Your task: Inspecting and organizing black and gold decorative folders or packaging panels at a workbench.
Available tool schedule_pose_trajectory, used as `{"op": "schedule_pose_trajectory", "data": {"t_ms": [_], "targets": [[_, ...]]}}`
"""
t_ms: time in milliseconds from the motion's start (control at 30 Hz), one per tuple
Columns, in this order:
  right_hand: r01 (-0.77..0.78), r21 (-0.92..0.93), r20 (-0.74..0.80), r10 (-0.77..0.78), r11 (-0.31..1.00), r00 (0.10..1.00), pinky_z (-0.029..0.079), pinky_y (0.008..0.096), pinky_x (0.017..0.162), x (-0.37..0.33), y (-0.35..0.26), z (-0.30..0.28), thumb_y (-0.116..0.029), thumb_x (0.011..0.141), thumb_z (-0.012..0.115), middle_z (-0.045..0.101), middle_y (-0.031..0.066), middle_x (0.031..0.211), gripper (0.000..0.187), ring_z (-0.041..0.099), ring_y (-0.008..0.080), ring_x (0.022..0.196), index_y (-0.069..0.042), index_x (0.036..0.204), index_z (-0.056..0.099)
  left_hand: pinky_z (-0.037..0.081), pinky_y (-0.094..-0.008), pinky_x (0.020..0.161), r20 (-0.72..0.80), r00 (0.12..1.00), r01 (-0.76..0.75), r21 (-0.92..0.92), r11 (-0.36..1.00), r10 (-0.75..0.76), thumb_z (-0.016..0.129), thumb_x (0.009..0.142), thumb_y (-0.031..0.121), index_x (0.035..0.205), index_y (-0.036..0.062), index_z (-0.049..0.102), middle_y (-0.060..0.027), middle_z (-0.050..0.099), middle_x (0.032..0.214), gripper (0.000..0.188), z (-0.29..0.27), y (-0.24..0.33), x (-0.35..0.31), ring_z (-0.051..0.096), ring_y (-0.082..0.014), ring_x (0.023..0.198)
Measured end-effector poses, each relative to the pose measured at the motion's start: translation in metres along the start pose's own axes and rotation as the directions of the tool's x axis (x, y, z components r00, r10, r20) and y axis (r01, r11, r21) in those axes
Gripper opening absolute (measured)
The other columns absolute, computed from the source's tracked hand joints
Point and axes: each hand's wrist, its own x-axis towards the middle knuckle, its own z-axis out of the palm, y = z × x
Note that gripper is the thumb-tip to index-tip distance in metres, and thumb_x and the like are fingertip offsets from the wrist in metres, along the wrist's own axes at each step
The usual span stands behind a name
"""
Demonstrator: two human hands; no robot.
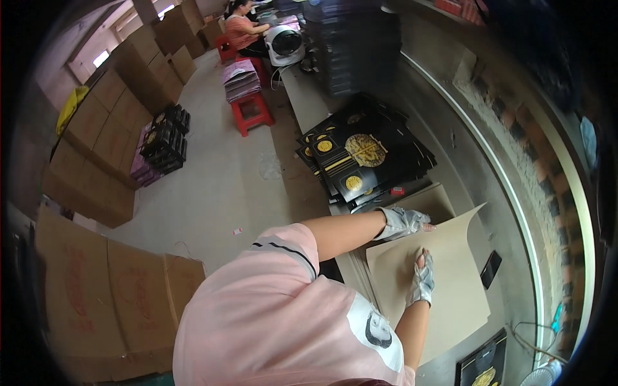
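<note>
A large tan cardboard sheet [460,289] lies on top of a stack of similar sheets on the bench, its far right corner curling up. My left hand [404,223], in a light grey glove with bare fingertips, reaches across to the sheet's far edge. Its fingers are stretched out there; the thumb is hidden. On the sheet's face rests my right hand [421,280], gloved the same way. Its fingers lie flat and point away from me. Just beyond the left hand, another tan sheet [438,202] shows.
Black printed boards with gold designs [367,151] are piled farther along the bench. A phone [491,269] lies right of the sheets, above a black-and-gold box [483,367]. Brown cartons [116,296] line the left side. A co-worker [244,29] sits beyond a red stool [251,112].
</note>
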Motion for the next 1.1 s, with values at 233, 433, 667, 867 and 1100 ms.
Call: {"op": "schedule_pose_trajectory", "data": {"t_ms": [233,433,667,867,1100], "targets": [[-0.029,-0.008,-0.006,0.029,1.000,1.000,0.040,0.0385,0.120,-0.006,-0.022,0.004,-0.030,0.109,0.061,0.039,0.0142,0.167,0.063,0.038,0.0286,0.153,0.000,0.161,0.040,0.046,-0.0428,0.109,0.060,0.998,0.043,-0.176,0.983,-0.033,0.054,0.104,0.066,0.130,0.0028,0.069,-0.0156,0.071,0.133,0.071,-0.015,0.010,-0.020,0.064,-0.0307,0.128],[0.090,-0.263,-0.017,-0.098,0.960,0.995,0.036,0.0423,0.124,-0.012,-0.034,0.005,-0.035,0.106,0.066,0.042,0.0215,0.164,0.064,0.039,0.0347,0.153,0.001,0.156,0.047,0.041,-0.0406,0.116,-0.129,0.986,0.127,0.197,0.972,-0.103,0.055,0.105,0.059,0.146,0.0042,0.060,-0.0164,0.063,0.148,0.068,-0.026,-0.015,-0.015,0.057,-0.0335,0.138],[-0.025,-0.140,-0.045,0.019,0.990,0.999,0.033,0.0449,0.126,-0.009,-0.036,0.009,-0.036,0.103,0.070,0.048,0.0224,0.161,0.067,0.038,0.0363,0.154,0.001,0.155,0.050,0.019,-0.0435,0.131,-0.048,0.997,0.083,0.535,0.841,-0.068,0.052,0.102,0.065,0.170,0.0081,0.021,-0.0266,0.023,0.173,0.094,-0.051,0.011,-0.018,0.022,-0.0407,0.161],[0.020,-0.170,-0.002,-0.020,0.985,1.000,0.038,0.0451,0.122,-0.008,-0.030,0.010,-0.029,0.102,0.064,0.057,0.0192,0.152,0.058,0.049,0.0347,0.143,0.000,0.152,0.053,0.017,-0.0490,0.132,0.154,0.983,-0.178,0.664,0.726,0.101,0.061,0.092,0.075,0.169,0.0050,0.021,-0.0307,0.017,0.173,0.112,-0.021,0.057,-0.026,0.016,-0.0467,0.162],[-0.287,0.625,0.014,0.357,0.726,0.934,0.055,0.0369,0.096,-0.031,-0.045,-0.005,-0.020,0.093,0.071,0.068,0.0101,0.127,0.046,0.066,0.0211,0.111,-0.002,0.134,0.066,0.018,-0.0529,0.131,0.266,0.962,-0.215,0.595,0.775,0.062,0.066,0.088,0.076,0.169,0.0085,0.024,-0.0277,0.017,0.174,0.113,0.051,0.067,-0.033,0.020,-0.0463,0.161]]}}
